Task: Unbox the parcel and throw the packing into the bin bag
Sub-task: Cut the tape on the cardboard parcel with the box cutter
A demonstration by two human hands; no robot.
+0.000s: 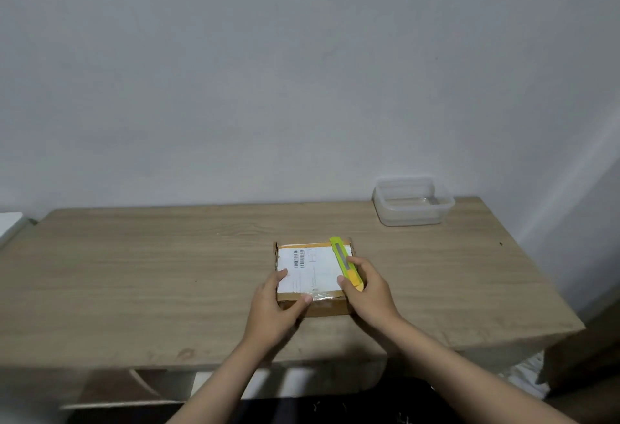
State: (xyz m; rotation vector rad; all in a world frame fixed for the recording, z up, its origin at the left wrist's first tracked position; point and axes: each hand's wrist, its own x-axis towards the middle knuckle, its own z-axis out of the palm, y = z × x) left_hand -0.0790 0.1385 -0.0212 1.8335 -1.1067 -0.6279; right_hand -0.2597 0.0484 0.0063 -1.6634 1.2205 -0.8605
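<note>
Near the front edge of the tabletop [134,272], about mid-width, sits the parcel [313,272], a flat cardboard box, white shipping label up, clear tape across its near edge. Left hand [278,303] holds the near-left corner, fingers curled onto the label, thumb on the taped edge. Right hand [367,289] grips a green-and-yellow utility knife [345,262] lying along the right side of the lid, nose pointing to the far edge; can't tell if the blade is out.

Step, by my read: opening stage, box still sealed, cutting not clearly started. Next move likely calls for a shallow cut along the tape seam, left hand pinning the box and kept off the cut line. Thumb on the tape is the risk.

Around: clear plastic container [413,202] at the far-right corner, well apart from the parcel, not in the way. No bin bag in view; its place can't be told. Wall behind.
</note>
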